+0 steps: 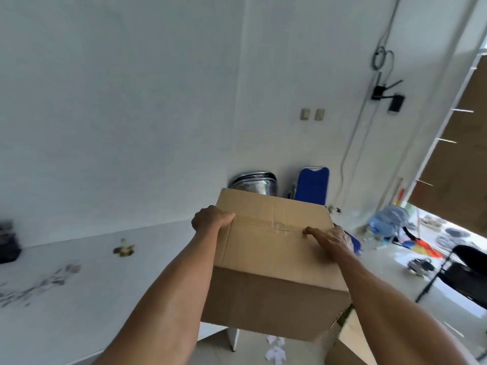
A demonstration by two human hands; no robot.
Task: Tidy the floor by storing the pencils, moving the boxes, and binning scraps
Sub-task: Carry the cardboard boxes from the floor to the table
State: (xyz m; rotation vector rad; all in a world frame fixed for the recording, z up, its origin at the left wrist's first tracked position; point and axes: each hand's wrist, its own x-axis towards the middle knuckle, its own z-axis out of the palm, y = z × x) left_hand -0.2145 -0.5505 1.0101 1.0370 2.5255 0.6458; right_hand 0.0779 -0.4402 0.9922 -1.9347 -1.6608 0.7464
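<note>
We hold the cardboard box (276, 259) up in the air between our left hand (210, 217) and right hand (329, 239), each gripping a top side edge; fingers hidden behind it. No print reads on the box. Below it white scraps (275, 350) lie blurred; beside them a second box (350, 343) is cut off

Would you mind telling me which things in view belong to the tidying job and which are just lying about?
Part of the job:
- cardboard box, held in both hands (left hand, right hand)
- second box, lower right
- white paper scraps on the floor

Just lying about:
- blue folding chair
- metal bowl
- blue bag
</note>
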